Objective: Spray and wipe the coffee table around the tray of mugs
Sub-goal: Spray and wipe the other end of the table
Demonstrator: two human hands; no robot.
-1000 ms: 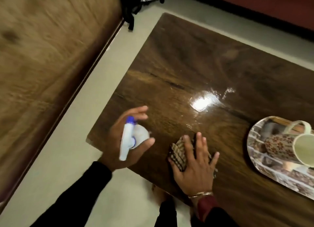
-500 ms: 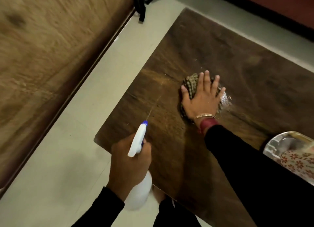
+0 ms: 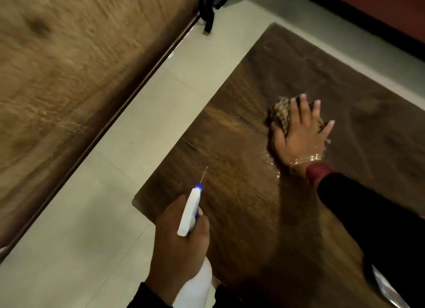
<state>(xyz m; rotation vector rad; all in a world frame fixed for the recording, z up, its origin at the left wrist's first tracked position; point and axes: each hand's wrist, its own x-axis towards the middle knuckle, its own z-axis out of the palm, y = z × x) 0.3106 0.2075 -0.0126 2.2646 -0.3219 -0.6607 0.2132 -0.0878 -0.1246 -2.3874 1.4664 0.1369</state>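
The left hand [image 3: 179,243] is at the near edge of the table [image 3: 248,211], its fingers curled round the neck of a white spray bottle [image 3: 189,212]. The bottle's blue nozzle points away over the tabletop, and a thin streak shows just beyond its tip. The bottle's round body hangs below the hand, over the pale floor [image 3: 110,192]. The right hand [image 3: 299,135] is farther off and to the right, well apart from the left. It lies flat with its fingers spread and straight, pressing a checked cloth [image 3: 280,113] onto the dark wood. The cloth bunches out past the fingers on the far left side. A gold bangle [image 3: 305,159] circles that wrist above a red cuff and black sleeve, and a small wet shine lies on the wood just beside the wrist. Of the tray [image 3: 386,289] only a silvery sliver shows at the near right, partly behind the right sleeve; the mugs are out of view. A blurred brown wooden surface [image 3: 69,66] fills the left side.
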